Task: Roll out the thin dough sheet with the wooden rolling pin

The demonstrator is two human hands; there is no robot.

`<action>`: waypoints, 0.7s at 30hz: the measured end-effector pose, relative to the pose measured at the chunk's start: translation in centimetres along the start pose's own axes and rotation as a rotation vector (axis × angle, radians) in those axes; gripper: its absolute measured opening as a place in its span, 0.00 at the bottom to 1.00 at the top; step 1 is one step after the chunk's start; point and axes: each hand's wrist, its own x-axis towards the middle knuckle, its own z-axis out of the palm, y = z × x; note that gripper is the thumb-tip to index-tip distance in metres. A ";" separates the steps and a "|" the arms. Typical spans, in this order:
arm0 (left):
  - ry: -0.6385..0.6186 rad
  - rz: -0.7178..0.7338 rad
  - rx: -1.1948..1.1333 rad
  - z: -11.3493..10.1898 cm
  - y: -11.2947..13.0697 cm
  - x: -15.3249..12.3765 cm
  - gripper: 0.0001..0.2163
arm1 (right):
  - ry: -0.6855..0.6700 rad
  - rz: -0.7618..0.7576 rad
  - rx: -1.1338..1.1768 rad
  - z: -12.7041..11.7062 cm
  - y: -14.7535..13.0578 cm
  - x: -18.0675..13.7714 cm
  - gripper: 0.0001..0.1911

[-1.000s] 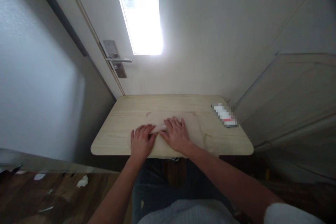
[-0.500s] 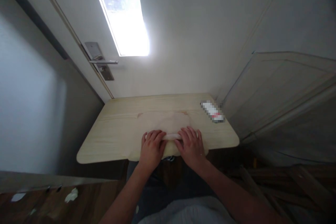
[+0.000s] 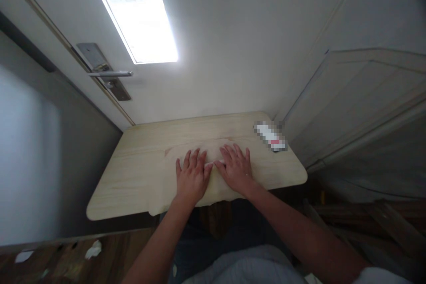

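Note:
My left hand [image 3: 192,179] lies palm down with its fingers spread over a pale, thin rod-like roll [image 3: 209,163]. Beside it my right hand [image 3: 235,169] rests on the same roll, fingers stretched forward and apart. The two thumbs nearly meet at the middle, where a short piece of the roll shows; its rest is hidden under the palms. A thin pale sheet [image 3: 216,190] lies flat beneath both hands, and its uneven near edge reaches over the table's front. Whether the roll is a separate stick or part of the sheet, I cannot tell.
The light wood table [image 3: 123,177] stands against a pale door [image 3: 216,66] with a metal handle [image 3: 113,73] and a bright window [image 3: 143,22]. A blurred white and red object [image 3: 270,136] lies at the table's back right. Crumpled paper [image 3: 93,249] is on the floor.
My hands have gone from curled around the roll to lying flat on it with fingers spread and thumbs closer together. The roll shows less. The camera view has shifted slightly.

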 end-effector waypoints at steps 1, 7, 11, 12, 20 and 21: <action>-0.004 -0.005 0.003 0.0 -0.1 0.4 0.25 | -0.002 0.006 -0.003 0.0 -0.1 0.5 0.29; -0.050 -0.029 0.009 0.3 -1.0 3.3 0.26 | -0.010 0.048 -0.019 0.6 -0.4 3.5 0.30; -0.069 -0.037 0.003 0.8 -1.7 5.6 0.26 | -0.047 0.083 -0.020 1.2 -0.4 6.0 0.30; -0.079 -0.040 0.002 0.9 -1.9 6.1 0.26 | -0.059 0.088 -0.017 1.3 -0.3 6.6 0.30; -0.112 -0.034 -0.032 1.6 -3.4 9.7 0.26 | -0.119 0.103 0.006 2.2 0.0 10.3 0.30; -0.115 -0.038 -0.036 1.7 -3.6 10.1 0.26 | -0.121 0.107 0.002 2.4 0.1 10.7 0.30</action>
